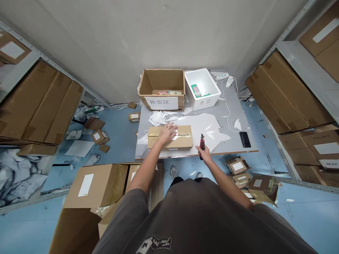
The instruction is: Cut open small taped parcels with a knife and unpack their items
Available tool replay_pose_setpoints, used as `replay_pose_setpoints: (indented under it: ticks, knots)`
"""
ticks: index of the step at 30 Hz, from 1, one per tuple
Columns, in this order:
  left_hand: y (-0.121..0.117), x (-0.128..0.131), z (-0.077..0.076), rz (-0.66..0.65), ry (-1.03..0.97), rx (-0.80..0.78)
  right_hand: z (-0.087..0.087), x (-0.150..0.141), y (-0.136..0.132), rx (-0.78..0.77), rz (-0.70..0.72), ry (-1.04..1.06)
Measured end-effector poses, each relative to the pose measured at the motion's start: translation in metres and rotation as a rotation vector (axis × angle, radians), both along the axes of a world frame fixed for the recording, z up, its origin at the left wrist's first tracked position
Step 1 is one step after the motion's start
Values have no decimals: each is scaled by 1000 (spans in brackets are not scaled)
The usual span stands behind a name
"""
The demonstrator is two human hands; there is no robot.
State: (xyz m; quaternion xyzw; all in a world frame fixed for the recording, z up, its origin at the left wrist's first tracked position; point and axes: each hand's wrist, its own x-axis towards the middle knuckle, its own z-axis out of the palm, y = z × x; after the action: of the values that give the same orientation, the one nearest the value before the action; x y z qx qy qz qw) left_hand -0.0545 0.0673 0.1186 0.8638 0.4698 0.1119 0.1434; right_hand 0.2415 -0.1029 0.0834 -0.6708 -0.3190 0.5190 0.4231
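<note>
A long cardboard box with clear tape along its top lies near the front edge of the table. My left hand rests flat on the top of this box, fingers stretched out and partly over a white label. To the right of the box, my right hand grips a red and black utility knife, its tip pointing away from me. The knife is apart from the box. Behind the box lie crumpled white paper scraps.
At the table's back stand an open cardboard box and a white foam box, both with items inside. A phone, white cable and power strip lie on the right. Large cartons stand at my left; shelves flank both sides.
</note>
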Motion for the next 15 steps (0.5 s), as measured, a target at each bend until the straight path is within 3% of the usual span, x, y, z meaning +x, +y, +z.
replay_pose_setpoints:
  ticks: [4, 7, 10, 15]
  knots:
    - [17, -70, 11, 224, 140, -153, -6, -78, 1, -62, 1, 156]
    - [10, -93, 10, 266, 186, -243, -14, -106, 23, -63, -107, 74]
    - [-16, -81, 2, 410, 180, -213, -22, -104, 56, -10, -147, -86]
    - [-63, -26, -19, 604, 112, -99, -28, -60, 113, 91, -35, -410]
